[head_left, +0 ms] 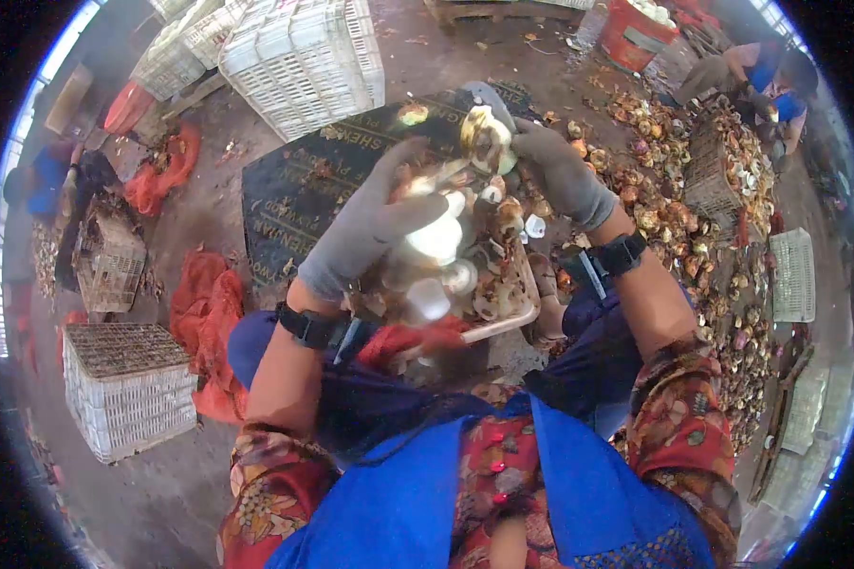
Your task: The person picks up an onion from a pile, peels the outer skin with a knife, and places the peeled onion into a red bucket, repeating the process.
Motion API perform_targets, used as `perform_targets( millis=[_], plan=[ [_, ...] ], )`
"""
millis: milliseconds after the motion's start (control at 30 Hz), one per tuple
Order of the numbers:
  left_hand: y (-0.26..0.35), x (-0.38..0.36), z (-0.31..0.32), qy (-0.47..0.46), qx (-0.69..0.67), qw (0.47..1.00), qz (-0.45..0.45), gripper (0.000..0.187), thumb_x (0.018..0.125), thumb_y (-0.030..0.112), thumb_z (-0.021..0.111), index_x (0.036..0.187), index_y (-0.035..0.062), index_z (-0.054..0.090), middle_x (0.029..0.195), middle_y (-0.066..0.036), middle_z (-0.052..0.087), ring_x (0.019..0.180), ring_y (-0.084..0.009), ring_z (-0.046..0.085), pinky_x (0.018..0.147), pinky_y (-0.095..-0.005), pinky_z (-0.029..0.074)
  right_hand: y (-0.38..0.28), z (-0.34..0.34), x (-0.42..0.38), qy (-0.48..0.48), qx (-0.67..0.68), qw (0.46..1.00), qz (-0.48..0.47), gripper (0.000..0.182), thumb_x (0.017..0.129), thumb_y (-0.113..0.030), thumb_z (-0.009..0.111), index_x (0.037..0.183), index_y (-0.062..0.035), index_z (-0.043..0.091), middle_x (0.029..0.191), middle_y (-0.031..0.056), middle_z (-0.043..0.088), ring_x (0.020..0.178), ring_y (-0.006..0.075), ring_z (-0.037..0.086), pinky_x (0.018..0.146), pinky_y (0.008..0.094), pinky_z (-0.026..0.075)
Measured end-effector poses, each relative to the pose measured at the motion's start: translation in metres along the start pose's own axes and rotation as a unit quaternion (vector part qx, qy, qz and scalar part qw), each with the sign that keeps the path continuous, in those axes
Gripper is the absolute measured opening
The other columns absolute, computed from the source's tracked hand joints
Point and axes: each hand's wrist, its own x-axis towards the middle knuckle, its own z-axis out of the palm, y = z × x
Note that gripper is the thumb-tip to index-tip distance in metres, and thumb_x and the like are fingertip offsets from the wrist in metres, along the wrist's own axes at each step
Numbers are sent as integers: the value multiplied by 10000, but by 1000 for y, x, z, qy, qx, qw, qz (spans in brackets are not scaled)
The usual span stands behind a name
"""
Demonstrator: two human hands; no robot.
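My left hand [370,223], in a grey glove, is closed around what looks like a small knife [451,171], its handle blurred and mostly hidden. The blade points at an onion [487,142] with brown skin and pale patches. My right hand [562,174], also gloved, grips that onion from its right side. Below the hands, several white peeled onions [435,239], some smeared by motion, lie with skins and unpeeled ones over a pale crate [503,325]. A red mesh bag [413,341] hangs at its near edge.
A dark printed plywood board [289,204] lies ahead. White crates [304,71] stand beyond it, another crate [128,398] at left. Loose onions [659,223] cover the floor at right. Red netting [209,332] lies left. Another person [759,81] sits far right beside a filled crate [712,180].
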Motion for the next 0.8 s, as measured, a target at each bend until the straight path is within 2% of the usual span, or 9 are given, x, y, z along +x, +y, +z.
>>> perform_targets(
  millis=[67,133,200,267,433,500,633,733,800],
  plan=[
    [-13,3,-6,21,63,997,29,852,849,213,742,1507,-11,250,1403,-158,471,1304,-230,452,1042,-306,404,-11,-8,-6,-62,-78,994,52,441,913,-239,512,1244,45,579,854,-18,604,710,44,521,617,215,439],
    [-18,4,-3,-21,59,993,100,896,820,184,773,1511,-6,235,1451,-177,419,1351,-257,408,1081,-325,373,-8,-2,-8,-143,-119,978,92,382,973,-219,543,1273,11,595,1177,28,652,995,81,571,849,265,492],
    [-21,6,0,-47,14,992,120,925,807,168,783,1516,-2,213,1479,-183,385,1379,-259,371,1116,-337,335,-3,3,-8,-145,-100,981,81,425,954,-225,546,1302,19,566,1091,6,624,918,63,544,783,247,467],
    [-18,5,0,-74,131,984,97,937,807,159,778,1524,7,195,1511,-180,341,1388,-256,356,1132,-350,318,-3,9,-9,-140,-69,986,56,521,915,-236,553,1358,34,509,918,-37,570,764,28,488,651,210,418],
    [-20,5,5,-63,62,994,67,935,805,135,763,1531,17,186,1489,-172,376,1380,-242,362,1130,-343,311,-20,11,-13,-143,-37,985,93,508,908,-216,563,1354,23,513,967,-32,583,806,30,505,689,201,430],
    [-22,5,4,-62,50,995,61,931,803,127,761,1532,20,191,1473,-166,398,1369,-232,371,1125,-337,313,-23,8,-10,-165,-114,976,85,501,898,-193,557,1350,19,516,993,-23,599,815,31,524,695,198,440],
    [-12,4,8,-121,-10,991,63,877,809,110,750,1511,19,232,1404,-138,447,1308,-216,409,1097,-335,336,-22,6,-14,-184,-99,972,103,487,888,-177,554,1335,15,534,985,-25,601,796,24,528,676,194,442],
    [-15,1,13,-92,-10,995,38,825,819,103,739,1484,16,259,1351,-125,476,1275,-206,427,1076,-339,356,-10,5,-13,-157,-95,982,46,470,884,-170,558,1317,12,549,1000,-10,619,846,42,550,732,217,465],
    [-27,2,14,-72,-24,997,30,803,824,100,733,1470,15,263,1323,-123,494,1263,-202,435,1064,-343,370,-28,13,-16,-162,-85,977,106,437,894,-184,568,1287,9,564,1056,16,630,947,82,566,835,252,469]
  ],
)
